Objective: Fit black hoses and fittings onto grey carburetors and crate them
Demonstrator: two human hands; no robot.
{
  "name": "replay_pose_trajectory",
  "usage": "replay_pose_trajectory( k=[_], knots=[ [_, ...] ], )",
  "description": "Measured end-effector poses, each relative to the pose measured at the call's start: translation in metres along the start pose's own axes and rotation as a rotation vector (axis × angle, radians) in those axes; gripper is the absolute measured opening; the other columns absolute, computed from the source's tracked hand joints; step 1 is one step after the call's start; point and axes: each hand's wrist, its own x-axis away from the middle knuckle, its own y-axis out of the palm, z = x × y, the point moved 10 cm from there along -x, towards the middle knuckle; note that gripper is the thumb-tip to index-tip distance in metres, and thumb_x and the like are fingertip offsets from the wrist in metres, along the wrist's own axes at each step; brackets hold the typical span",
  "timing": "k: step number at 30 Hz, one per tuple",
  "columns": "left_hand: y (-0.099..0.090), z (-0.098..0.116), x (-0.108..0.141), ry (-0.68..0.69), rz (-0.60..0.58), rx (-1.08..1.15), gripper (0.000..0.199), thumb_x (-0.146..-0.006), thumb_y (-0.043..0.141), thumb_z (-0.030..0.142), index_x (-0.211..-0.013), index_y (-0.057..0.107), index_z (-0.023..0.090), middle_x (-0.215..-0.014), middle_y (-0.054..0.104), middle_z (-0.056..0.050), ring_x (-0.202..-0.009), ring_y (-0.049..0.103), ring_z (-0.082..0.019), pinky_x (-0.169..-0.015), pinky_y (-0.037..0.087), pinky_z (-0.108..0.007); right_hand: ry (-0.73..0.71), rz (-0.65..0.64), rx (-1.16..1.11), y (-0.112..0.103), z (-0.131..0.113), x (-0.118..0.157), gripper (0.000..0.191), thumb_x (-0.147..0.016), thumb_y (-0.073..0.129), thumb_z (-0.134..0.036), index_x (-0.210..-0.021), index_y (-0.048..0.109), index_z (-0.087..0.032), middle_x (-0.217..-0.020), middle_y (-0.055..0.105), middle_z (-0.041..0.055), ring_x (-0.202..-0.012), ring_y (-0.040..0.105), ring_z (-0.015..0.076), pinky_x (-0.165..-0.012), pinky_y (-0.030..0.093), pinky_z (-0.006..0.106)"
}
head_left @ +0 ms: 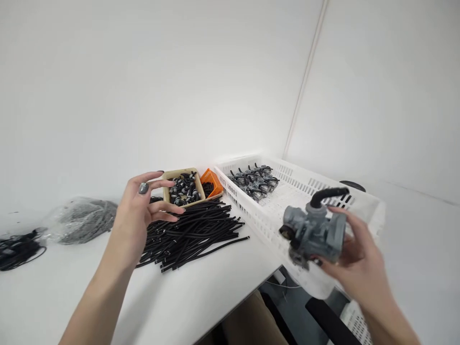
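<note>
My right hand [359,258] grips a grey metal carburetor [316,230] with a bent black rubber tube on its top, held up in front of the white crate [247,211]. Raised over the table, my left hand [138,211] has its fingers spread and holds nothing. Beneath and beyond it lies a pile of black rubber hoses [201,230]. Further back, a beige basket [166,191] contains small black and silver parts [185,188]. Several more carburetors [255,181] stand in rows at the crate's far left end.
An orange basket [212,177] with small black pieces leans beside the beige one. At the left are a clear plastic bag [84,220] of grey parts and a tangle of black cords [19,249]. The table's edge [247,292] runs below the crate, with a chair armrest [330,321] nearby.
</note>
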Motion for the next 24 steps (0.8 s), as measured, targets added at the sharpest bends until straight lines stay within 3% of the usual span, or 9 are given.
replay_pose_trajectory(
  k=[2, 5, 7, 10, 13, 17, 21, 24],
  knots=[
    [0.004, 0.0, 0.002, -0.017, -0.019, -0.05, 0.038, -0.091, 0.06, 0.06, -0.118, 0.061, 0.034, -0.117, 0.067, -0.003, -0.068, 0.074, -0.021, -0.057, 0.062, -0.034, -0.042, 0.054, 0.166, -0.037, 0.004, -0.029, 0.078, -0.072, 0.09, -0.037, -0.141, 0.054, -0.042, -0.115, 0.072, 0.0074, -0.068, 0.072, 0.0256, -0.043, 0.059, 0.037],
    [0.008, -0.003, 0.004, -0.036, -0.045, -0.115, 0.035, -0.091, 0.059, 0.058, -0.118, 0.061, 0.036, -0.118, 0.067, -0.002, -0.071, 0.073, -0.022, -0.06, 0.062, -0.038, -0.097, 0.09, 0.387, -0.069, 0.024, -0.098, 0.083, -0.073, 0.088, -0.045, -0.146, 0.05, -0.034, -0.105, 0.075, 0.0082, -0.081, 0.074, 0.0301, -0.069, 0.063, 0.047],
    [0.009, -0.009, 0.003, -0.057, -0.062, -0.138, 0.036, -0.091, 0.058, 0.06, -0.118, 0.06, 0.036, -0.119, 0.066, -0.002, -0.072, 0.072, -0.022, -0.062, 0.062, -0.037, -0.029, 0.048, 0.5, -0.074, 0.061, -0.151, 0.084, -0.077, 0.083, -0.047, -0.15, 0.045, -0.028, -0.099, 0.076, 0.0082, -0.085, 0.073, 0.0312, -0.078, 0.06, 0.049],
    [0.011, -0.015, 0.001, -0.073, -0.07, -0.166, 0.039, -0.092, 0.055, 0.064, -0.118, 0.06, 0.035, -0.12, 0.066, -0.002, -0.073, 0.072, -0.022, -0.063, 0.063, -0.036, 0.196, -0.072, 0.594, -0.067, 0.139, -0.22, 0.08, -0.081, 0.081, -0.039, -0.15, 0.042, -0.027, -0.112, 0.074, 0.0076, -0.094, 0.072, 0.027, -0.082, 0.058, 0.04],
    [0.012, -0.02, -0.002, -0.084, -0.074, -0.186, 0.044, -0.09, 0.057, 0.068, -0.118, 0.061, 0.034, -0.118, 0.066, -0.003, -0.075, 0.072, -0.023, -0.063, 0.063, -0.036, 0.358, -0.127, 0.629, -0.053, 0.208, -0.267, 0.075, -0.084, 0.08, -0.029, -0.148, 0.044, -0.015, -0.101, 0.074, 0.0093, -0.081, 0.071, 0.0224, -0.076, 0.059, 0.036],
    [0.012, -0.026, -0.004, -0.106, -0.072, -0.206, 0.052, -0.085, 0.059, 0.073, -0.118, 0.062, 0.033, -0.116, 0.066, -0.004, -0.076, 0.071, -0.024, -0.063, 0.063, -0.036, 0.477, -0.139, 0.665, -0.03, 0.275, -0.296, 0.039, -0.098, 0.068, -0.033, -0.133, 0.059, -0.017, -0.119, 0.068, 0.0094, -0.096, 0.07, 0.0212, -0.082, 0.062, 0.04],
    [0.011, -0.027, -0.003, -0.121, -0.052, -0.217, 0.049, -0.089, 0.055, 0.073, -0.12, 0.061, 0.035, -0.116, 0.066, -0.004, -0.079, 0.07, -0.024, -0.066, 0.062, -0.037, 0.548, -0.124, 0.646, -0.007, 0.324, -0.303, 0.037, -0.099, 0.066, -0.034, -0.131, 0.061, -0.017, -0.128, 0.065, 0.0103, -0.107, 0.069, 0.0242, -0.089, 0.061, 0.044],
    [0.009, -0.028, -0.005, -0.125, -0.043, -0.221, 0.046, -0.092, 0.051, 0.071, -0.121, 0.06, 0.036, -0.115, 0.066, -0.003, -0.08, 0.069, -0.023, -0.066, 0.06, -0.035, 0.552, -0.073, 0.615, 0.007, 0.347, -0.303, 0.037, -0.099, 0.066, -0.034, -0.132, 0.061, -0.018, -0.132, 0.064, 0.0109, -0.112, 0.067, 0.0255, -0.093, 0.06, 0.047]
  ],
)
